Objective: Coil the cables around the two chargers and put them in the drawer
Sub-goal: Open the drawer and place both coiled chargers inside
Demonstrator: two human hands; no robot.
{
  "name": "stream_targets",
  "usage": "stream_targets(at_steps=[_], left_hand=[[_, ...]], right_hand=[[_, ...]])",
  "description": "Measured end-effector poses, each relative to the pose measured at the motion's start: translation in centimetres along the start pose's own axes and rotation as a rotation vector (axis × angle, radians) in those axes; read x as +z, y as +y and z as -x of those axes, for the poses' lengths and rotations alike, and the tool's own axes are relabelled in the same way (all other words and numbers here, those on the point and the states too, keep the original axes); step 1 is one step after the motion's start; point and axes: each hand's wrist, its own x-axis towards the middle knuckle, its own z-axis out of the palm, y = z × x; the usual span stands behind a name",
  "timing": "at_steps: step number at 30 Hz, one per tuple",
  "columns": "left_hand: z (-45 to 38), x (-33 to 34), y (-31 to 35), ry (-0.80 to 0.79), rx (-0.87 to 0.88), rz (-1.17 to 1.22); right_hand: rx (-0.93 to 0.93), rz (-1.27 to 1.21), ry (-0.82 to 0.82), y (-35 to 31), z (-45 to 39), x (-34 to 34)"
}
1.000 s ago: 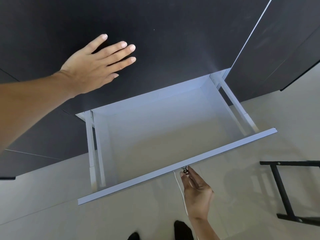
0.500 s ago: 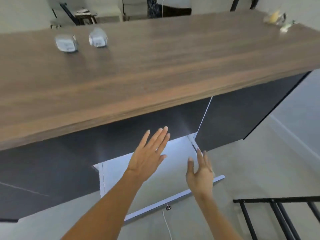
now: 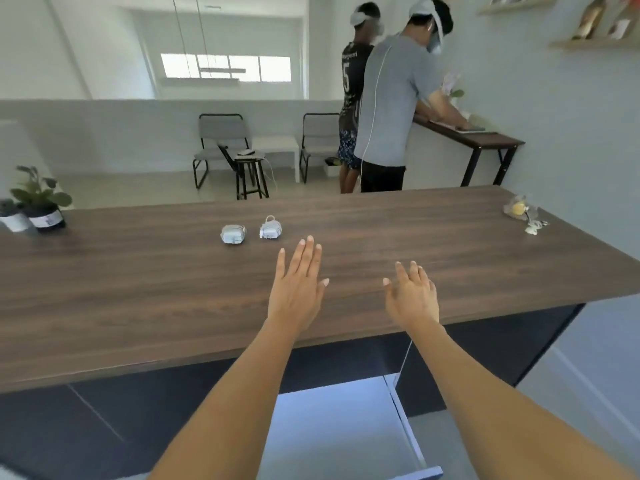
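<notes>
At the far left edge of the frame, two small potted plants (image 3: 41, 202) stand on the wooden worktop (image 3: 138, 299), which runs across the whole middle band of the picture. Left of centre on the worktop lie two white chargers, each with its cable wound around it: the left charger (image 3: 233, 234) and, just beside it but apart, the right charger (image 3: 270, 230), which has a small loop of cable sticking up at its top. Neither is touched by a hand.

Below and right of the chargers, the left hand (image 3: 297, 292) is stretched out above the worktop, its fingers (image 3: 306, 259) straight and close together, holding nothing, pointing towards the right charger. Further right, the right hand (image 3: 412, 295) is also held out over the worktop near its front edge, fingers loosely spread and holding nothing.

At the bottom centre, under the worktop edge and between the two forearms, the white drawer (image 3: 405, 424) stands pulled out of the dark cabinet (image 3: 86, 427); what shows of its inside is bare.

In the upper right, two people (image 3: 388, 98) stand with their backs turned at a narrow side table (image 3: 485, 138). Near the worktop's right end lies a small yellowish object (image 3: 518, 208), too blurred to name.
</notes>
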Motion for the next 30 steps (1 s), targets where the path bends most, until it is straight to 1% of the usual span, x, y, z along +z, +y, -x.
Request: stream_targets(at_steps=[5, 9, 12, 16, 21, 25, 28, 30], left_hand=[[-0.2, 0.1, -6.5, -0.076, -0.131, -0.021], [-0.9, 1.7, -12.3, -0.168, -0.229, -0.057], [-2.6, 3.5, -15.7, -0.203, -0.262, -0.055], [-5.9, 6.6, -19.6, -0.219, -0.259, -0.011], [-11.5, 11.1, -24.6, -0.339, -0.177, -0.082], [-15.4, 14.3, -27.7, -0.352, -0.164, 0.026], [-17.1, 16.3, -28.6, -0.352, -0.087, 0.072], [-17.7, 17.4, -28.6, -0.347, -0.047, 0.164]], right_hand=[[-0.151, 0.061, -0.023, -5.6, -4.4, -0.4], [-0.220, 0.058, -0.079, -11.0, -7.6, 1.5], [-0.253, 0.050, -0.102, -14.5, -10.0, 3.6], [-0.265, 0.034, -0.140, -18.3, -13.8, 7.1], [-0.297, -0.005, -0.260, -22.9, -19.6, 12.1], [-0.332, -0.024, -0.337, -24.7, -23.9, 16.3], [-0.347, 0.002, -0.364, -25.1, -26.0, 18.5], [-0.354, -0.028, -0.386, -25.1, -26.7, 19.5]])
